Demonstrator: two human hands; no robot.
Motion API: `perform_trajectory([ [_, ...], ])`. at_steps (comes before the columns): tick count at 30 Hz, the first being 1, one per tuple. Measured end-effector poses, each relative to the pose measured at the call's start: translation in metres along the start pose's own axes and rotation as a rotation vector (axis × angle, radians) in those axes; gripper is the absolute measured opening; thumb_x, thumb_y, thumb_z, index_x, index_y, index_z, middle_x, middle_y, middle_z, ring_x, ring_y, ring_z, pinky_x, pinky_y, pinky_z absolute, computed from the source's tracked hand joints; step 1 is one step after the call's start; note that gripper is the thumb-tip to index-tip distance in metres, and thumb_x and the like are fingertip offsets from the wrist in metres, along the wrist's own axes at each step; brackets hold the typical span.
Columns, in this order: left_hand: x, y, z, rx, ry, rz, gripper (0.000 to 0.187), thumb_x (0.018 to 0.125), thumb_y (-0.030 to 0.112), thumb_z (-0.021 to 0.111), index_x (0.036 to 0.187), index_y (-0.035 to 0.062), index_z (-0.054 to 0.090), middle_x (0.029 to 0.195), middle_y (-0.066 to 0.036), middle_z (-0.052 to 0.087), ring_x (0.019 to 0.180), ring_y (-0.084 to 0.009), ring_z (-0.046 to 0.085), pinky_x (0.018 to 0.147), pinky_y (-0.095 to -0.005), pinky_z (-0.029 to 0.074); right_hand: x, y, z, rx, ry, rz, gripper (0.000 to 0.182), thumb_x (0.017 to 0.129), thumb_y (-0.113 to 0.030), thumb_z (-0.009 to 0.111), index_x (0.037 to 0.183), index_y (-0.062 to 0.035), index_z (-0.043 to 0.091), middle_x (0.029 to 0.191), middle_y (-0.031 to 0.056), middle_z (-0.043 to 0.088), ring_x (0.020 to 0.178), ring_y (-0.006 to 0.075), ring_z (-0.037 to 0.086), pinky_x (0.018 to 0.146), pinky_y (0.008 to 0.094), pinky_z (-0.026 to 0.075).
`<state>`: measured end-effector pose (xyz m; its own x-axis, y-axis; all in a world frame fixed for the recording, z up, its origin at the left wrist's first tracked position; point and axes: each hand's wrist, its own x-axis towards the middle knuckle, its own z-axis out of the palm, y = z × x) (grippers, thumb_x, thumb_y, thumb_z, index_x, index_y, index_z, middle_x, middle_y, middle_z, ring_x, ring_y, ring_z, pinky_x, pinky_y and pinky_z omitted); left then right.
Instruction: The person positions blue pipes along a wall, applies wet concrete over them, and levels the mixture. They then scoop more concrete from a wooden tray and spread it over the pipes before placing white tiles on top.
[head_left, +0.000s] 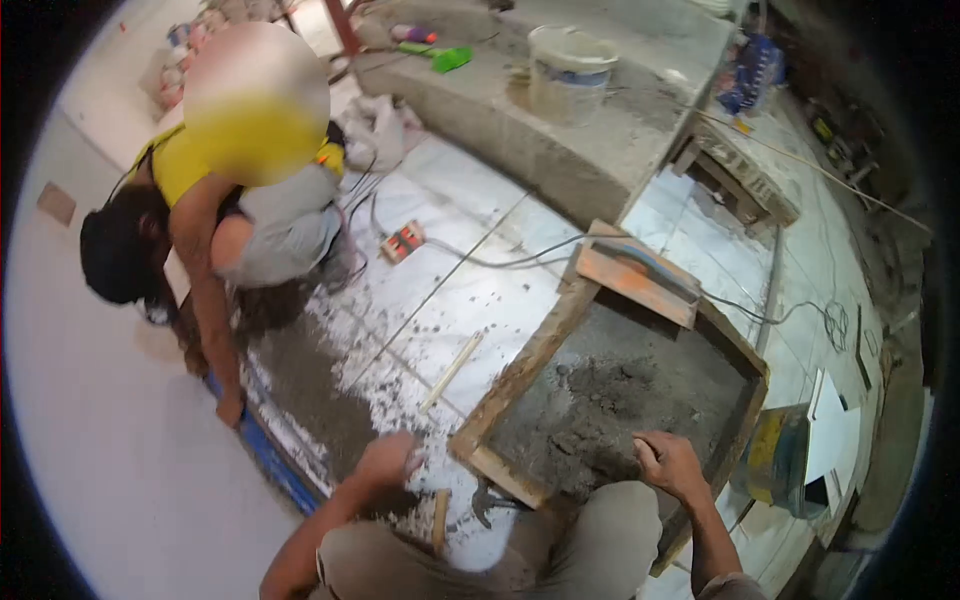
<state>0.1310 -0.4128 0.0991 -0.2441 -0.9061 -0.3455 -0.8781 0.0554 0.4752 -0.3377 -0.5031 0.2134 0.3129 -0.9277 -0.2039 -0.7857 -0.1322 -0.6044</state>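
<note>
My right hand [668, 462] rests curled, holding nothing, over the mortar [600, 410] in the wooden box [520, 370]. My left hand [385, 460] is closed over rubble on the floor [470, 300]; whether it holds anything I can't tell. I'd judge small scoops best, clear of the co-worker [215, 260].

Upper middle of the frame: white bucket [570, 72] on a concrete ledge [560, 160], green scoop [452, 58] behind. At left, a crouching co-worker [240, 215] in yellow. Centre: power strip [402, 241] with grey cable [520, 258] across tiles.
</note>
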Motion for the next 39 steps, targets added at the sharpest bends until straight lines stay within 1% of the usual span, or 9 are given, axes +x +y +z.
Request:
perform_trajectory([
  [2,0.011,-0.013,0.007,0.073,-0.057,0.020,0.031,0.087,0.031,0.064,0.102,0.0045,0.060,0.099,-0.019,0.059,0.094,-0.0380,0.058,0.079,-0.0467,0.048,-0.006,0.003,0.001,0.003,-0.029,0.077,0.020,0.090,-0.015,0.059,0.102,-0.0029,0.070,0.096,0.0182,0.070,0.085,0.0343,0.068,0.077,0.0387,0.053],
  [7,0.000,-0.018,0.027,-0.035,0.082,0.043,0.028,0.086,0.030,0.063,0.098,0.0048,0.058,0.097,-0.017,0.058,0.093,-0.0364,0.057,0.078,-0.0477,0.048,-0.013,-0.007,0.007,-0.015,-0.058,0.153,0.023,0.092,-0.017,0.059,0.105,-0.0016,0.070,0.096,0.0184,0.070,0.083,0.0331,0.068,0.077,0.0381,0.053],
  [12,-0.034,-0.015,0.047,-0.185,0.096,-0.033,0.028,0.091,0.028,0.060,0.104,0.0032,0.059,0.100,-0.015,0.057,0.095,-0.0367,0.057,0.080,-0.0477,0.047,-0.011,-0.010,0.013,-0.014,-0.050,0.215,0.025,0.096,-0.018,0.056,0.106,0.0005,0.070,0.098,0.0186,0.070,0.085,0.0308,0.068,0.077,0.0396,0.053],
  [13,-0.041,-0.012,0.049,-0.197,0.045,-0.092,0.029,0.093,0.029,0.060,0.108,0.0039,0.060,0.102,-0.015,0.057,0.097,-0.0356,0.058,0.083,-0.0477,0.047,-0.009,-0.006,0.017,-0.078,0.016,0.089,0.024,0.097,-0.017,0.056,0.106,-0.0003,0.070,0.098,0.0183,0.071,0.087,0.0299,0.068,0.078,0.0398,0.053],
  [17,-0.068,-0.008,0.062,-0.305,-0.055,-0.279,0.035,0.096,0.033,0.054,0.114,0.0041,0.061,0.111,-0.015,0.057,0.107,-0.0350,0.056,0.090,-0.0456,0.046,0.005,-0.004,0.017,-0.128,-0.093,0.164,0.024,0.098,-0.017,0.055,0.110,-0.0005,0.069,0.097,0.0178,0.071,0.088,0.0295,0.069,0.078,0.0411,0.053],
  [20,-0.088,-0.006,0.078,-0.363,-0.011,-0.332,0.036,0.096,0.034,0.054,0.115,0.0041,0.060,0.113,-0.015,0.056,0.108,-0.0348,0.056,0.091,-0.0450,0.046,0.016,0.006,0.020,-0.186,-0.062,-0.006,0.024,0.098,-0.016,0.054,0.110,0.0005,0.068,0.093,0.0166,0.071,0.082,0.0275,0.068,0.074,0.0410,0.053],
  [21,-0.094,-0.008,0.082,-0.388,0.050,-0.289,0.037,0.095,0.035,0.055,0.116,0.0047,0.061,0.113,-0.014,0.056,0.109,-0.0336,0.056,0.092,-0.0443,0.046,0.021,-0.005,0.020,-0.178,-0.070,0.014,0.025,0.098,-0.016,0.054,0.110,0.0006,0.067,0.091,0.0164,0.071,0.079,0.0269,0.068,0.073,0.0407,0.053],
  [28,-0.119,-0.005,0.104,-0.439,0.125,-0.522,0.034,0.094,0.033,0.057,0.116,0.0082,0.063,0.113,-0.011,0.058,0.106,-0.0287,0.058,0.090,-0.0417,0.048,0.041,-0.062,0.016,-0.185,-0.034,-0.005,0.026,0.100,-0.017,0.050,0.111,0.0009,0.067,0.080,0.0163,0.069,0.072,0.0249,0.067,0.067,0.0389,0.053],
  [39,-0.161,-0.013,0.123,-0.576,0.133,-0.471,0.028,0.093,0.030,0.058,0.109,0.0079,0.065,0.106,-0.011,0.062,0.101,-0.0283,0.061,0.086,-0.0400,0.049,0.060,-0.144,0.035,-0.223,-0.038,-0.190,0.026,0.100,-0.016,0.052,0.106,0.0042,0.067,0.077,0.0148,0.067,0.067,0.0217,0.061,0.064,0.0357,0.050],
])
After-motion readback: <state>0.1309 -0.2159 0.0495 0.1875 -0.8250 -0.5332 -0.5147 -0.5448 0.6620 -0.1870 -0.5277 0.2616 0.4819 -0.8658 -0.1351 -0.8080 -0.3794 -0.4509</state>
